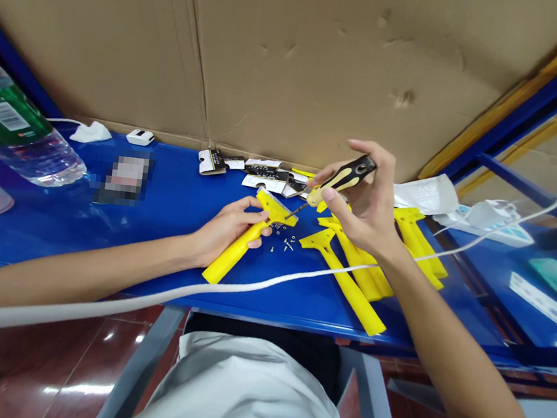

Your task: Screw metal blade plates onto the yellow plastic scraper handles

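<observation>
My left hand [231,227] is closed round a yellow plastic scraper [227,257] near its head, tilted above the blue table. In my right hand [372,206] is a screwdriver [345,180] with a black and cream handle, held between thumb and fingers. Its tip meets the right side of the scraper's head; whether it sits in a screw is too small to tell. Small loose screws and nuts [285,240] lie on the table just beyond the scraper. Several more yellow scrapers [350,284] lie to the right, partly behind my right hand and forearm.
Black and white cardboard packs [265,175] lie along the cardboard wall [300,57]. A large bottle [21,126] stands at left, near a white adapter [140,137]. White packaging [428,194] is at right. A white cable [270,282] crosses the view in front of the table [171,183].
</observation>
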A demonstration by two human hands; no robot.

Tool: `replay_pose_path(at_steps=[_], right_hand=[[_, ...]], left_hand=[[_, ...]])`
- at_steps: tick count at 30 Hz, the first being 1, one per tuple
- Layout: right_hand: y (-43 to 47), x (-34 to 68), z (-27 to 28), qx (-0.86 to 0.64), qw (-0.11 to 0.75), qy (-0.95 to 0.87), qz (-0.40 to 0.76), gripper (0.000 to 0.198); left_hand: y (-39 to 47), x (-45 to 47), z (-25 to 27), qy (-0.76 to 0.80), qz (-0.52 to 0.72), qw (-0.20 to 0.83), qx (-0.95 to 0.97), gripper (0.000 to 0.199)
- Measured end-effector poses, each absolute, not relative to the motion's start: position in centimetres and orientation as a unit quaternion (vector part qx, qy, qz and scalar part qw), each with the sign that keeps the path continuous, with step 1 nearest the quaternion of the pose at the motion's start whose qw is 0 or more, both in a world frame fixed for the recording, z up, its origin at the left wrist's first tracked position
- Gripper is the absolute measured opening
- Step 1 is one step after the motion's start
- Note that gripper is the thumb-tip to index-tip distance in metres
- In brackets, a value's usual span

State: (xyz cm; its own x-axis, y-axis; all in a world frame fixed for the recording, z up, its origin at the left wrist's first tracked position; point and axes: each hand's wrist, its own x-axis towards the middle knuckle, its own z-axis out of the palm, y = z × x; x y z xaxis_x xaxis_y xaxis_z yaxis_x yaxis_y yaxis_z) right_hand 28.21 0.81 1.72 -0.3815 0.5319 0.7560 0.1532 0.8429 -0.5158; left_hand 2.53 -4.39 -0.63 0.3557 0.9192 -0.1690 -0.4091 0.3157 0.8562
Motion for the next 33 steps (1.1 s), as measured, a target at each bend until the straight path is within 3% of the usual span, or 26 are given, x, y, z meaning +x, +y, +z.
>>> replay_pose_path(at_steps=[8, 13, 19, 25, 33], right_hand=[[0.77, 28.27, 1.69, -0.226, 0.524, -0.807, 0.156, 0.082], [0.4, 28.02, 1.93, -0.231, 0.488, -0.819, 0.195, 0.078], [0.83, 28.21, 1.71, -0.236, 0.522, -0.808, 0.137, 0.082], [0.39, 28.42, 1.96, -0.241, 0.478, -0.822, 0.194, 0.08], [0.55, 28.34, 1.96, -0.24, 0.501, -0.822, 0.128, 0.077]], left_hand=[[-4.32, 2.4, -0.82, 0.343, 0.448, 0.737, 0.372, 0.026], [-4.19, 2.37, -0.95, 0.341, 0.455, 0.736, 0.366, 0.027], [-4.32, 2.46, -0.9, 0.337, 0.449, 0.741, 0.369, 0.026], [-4.09, 2.42, -0.94, 0.344, 0.463, 0.736, 0.354, 0.026], [-4.05, 2.42, -1.08, 0.342, 0.459, 0.738, 0.356, 0.026]])
